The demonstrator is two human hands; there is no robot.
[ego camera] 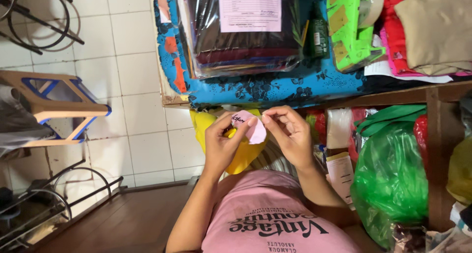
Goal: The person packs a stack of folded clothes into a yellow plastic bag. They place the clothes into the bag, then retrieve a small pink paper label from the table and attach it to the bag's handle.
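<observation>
A small pink paper slip [253,129] with dark handwriting is held between both hands in front of my chest. My left hand [223,142] pinches its left edge with thumb and fingers. My right hand [290,132] pinches its right edge with the fingers curled in. Just behind the hands hangs a yellow plastic bag [204,125]. Above them is the edge of a table covered in blue floral cloth [295,88].
On the table lie a clear bag of folded dark fabrics [241,41] with a pink sheet, a green tape dispenser [351,24], and folded clothes [432,27]. A green plastic bag [391,179] fills the shelf below right. A wooden stool [54,108] and metal racks [59,194] stand left.
</observation>
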